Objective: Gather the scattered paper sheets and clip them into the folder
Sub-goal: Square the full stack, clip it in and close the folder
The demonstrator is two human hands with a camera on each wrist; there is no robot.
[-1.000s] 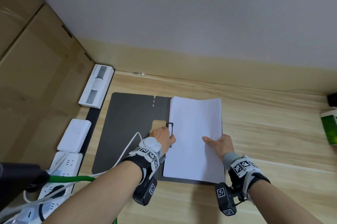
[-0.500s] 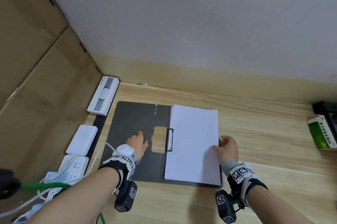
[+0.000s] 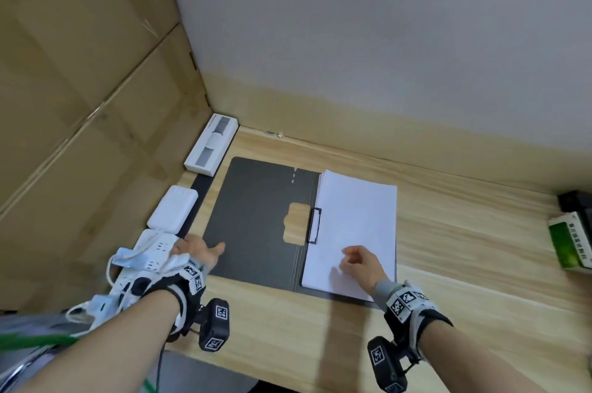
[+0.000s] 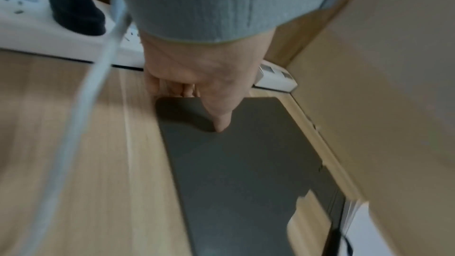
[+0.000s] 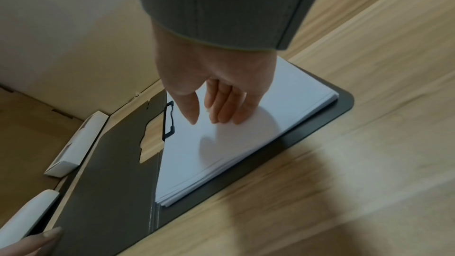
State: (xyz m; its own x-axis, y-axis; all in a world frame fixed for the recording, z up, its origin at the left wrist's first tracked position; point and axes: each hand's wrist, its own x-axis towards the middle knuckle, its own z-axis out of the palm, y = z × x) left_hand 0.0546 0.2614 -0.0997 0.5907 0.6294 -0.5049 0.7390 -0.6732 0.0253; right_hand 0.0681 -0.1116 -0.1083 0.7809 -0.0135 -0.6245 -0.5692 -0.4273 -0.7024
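1. The left hand [image 3: 196,252] had moved away from the clip [image 3: 314,225] to the outer left edge of the folder [image 3: 253,219], near its front corner. In the left wrist view the thumb lay on top of the cover with the fingers curled at the edge, so it seemed to be taking hold of the flap; whether the fingers were truly under it could not be told.
2. The right hand [image 3: 358,264] had shifted from the right edge of the paper sheets [image 3: 355,223] to above their near part, fingers loosely bent and holding nothing, tips close to or lightly on the top sheet.
3. The sheets lay stacked and squared on the folder's right half on the worktop [image 3: 464,251], their left edge under the clip, which lay flat.
4. By my judgement the clipping was done, and closing the cover over the stack was what remained.
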